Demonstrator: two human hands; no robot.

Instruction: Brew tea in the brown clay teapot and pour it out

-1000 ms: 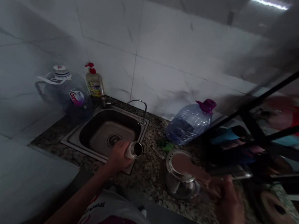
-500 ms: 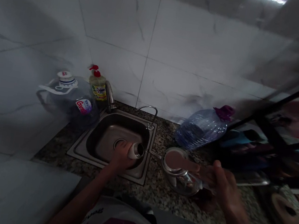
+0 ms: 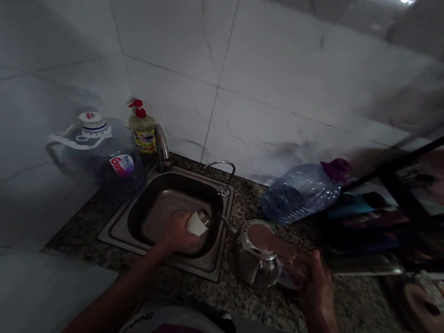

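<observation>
My left hand (image 3: 175, 231) is closed round a small white metal cup (image 3: 198, 222), held tilted over the steel sink (image 3: 135, 231). My right hand (image 3: 312, 286) grips the handle of a steel kettle (image 3: 253, 254) that stands on the granite counter (image 3: 349, 319) just right of the sink. The kettle's spout points left and nearly touches the cup's mouth. Its open top shows a brownish inside.
A large dark water jug (image 3: 99, 151) and a yellow soap bottle (image 3: 143, 128) stand left of the tap (image 3: 161, 147). A clear water bottle (image 3: 304, 190) with a purple cap lies behind the kettle. A black rack (image 3: 407, 211) with crockery fills the right.
The kettle has moved left toward the sink, bringing its spout up to the cup. My right hand followed it down and left. The cup stays over the sink.
</observation>
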